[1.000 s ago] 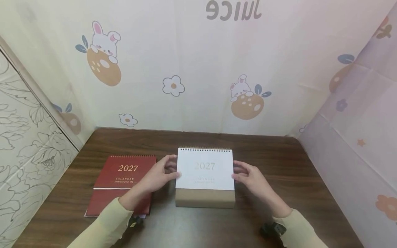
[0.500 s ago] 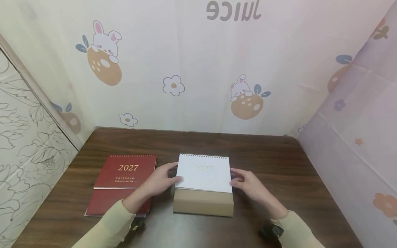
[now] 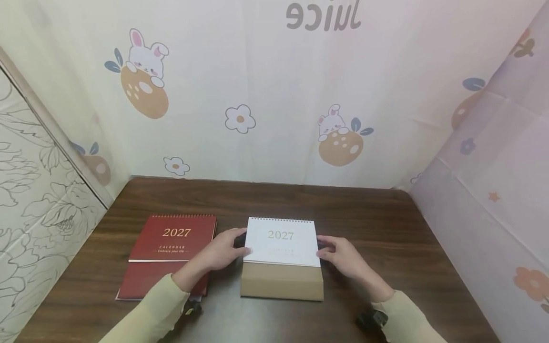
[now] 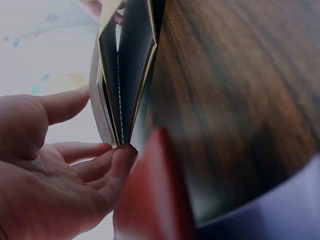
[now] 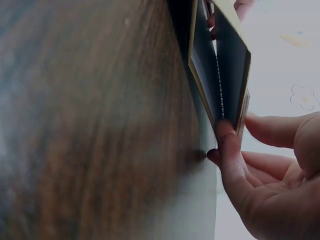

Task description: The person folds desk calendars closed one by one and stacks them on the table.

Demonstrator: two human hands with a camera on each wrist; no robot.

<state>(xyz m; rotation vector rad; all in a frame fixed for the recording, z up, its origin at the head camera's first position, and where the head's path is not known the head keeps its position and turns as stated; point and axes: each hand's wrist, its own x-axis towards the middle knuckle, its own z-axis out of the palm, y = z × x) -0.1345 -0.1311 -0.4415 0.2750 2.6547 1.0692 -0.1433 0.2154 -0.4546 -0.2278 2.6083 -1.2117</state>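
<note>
A white 2027 spiral-bound desk calendar (image 3: 280,243) with a tan folding base (image 3: 281,286) stands on the table, leaning back. My left hand (image 3: 224,248) grips its left side, thumb at the front cover and fingers reaching behind. On the opposite side my right hand (image 3: 345,257) holds it the same way. Both wrist views look into the base from its ends, where its dark inner panels (image 4: 137,60) meet in a narrow V. Fingers of the right hand (image 5: 270,185) bend around the narrow end of the fold.
To the left lies a red 2027 desk calendar (image 3: 171,238), partly under my left forearm; a blurred red corner (image 4: 155,195) of it shows in the left wrist view. Brown wooden table (image 3: 364,209) surrounds both calendars. A printed curtain (image 3: 279,71) hangs behind the table.
The white calendar has come down and nearer to me, and its cover leans back more. Both hands moved along with it, keeping hold of its sides. The red calendar stayed put.
</note>
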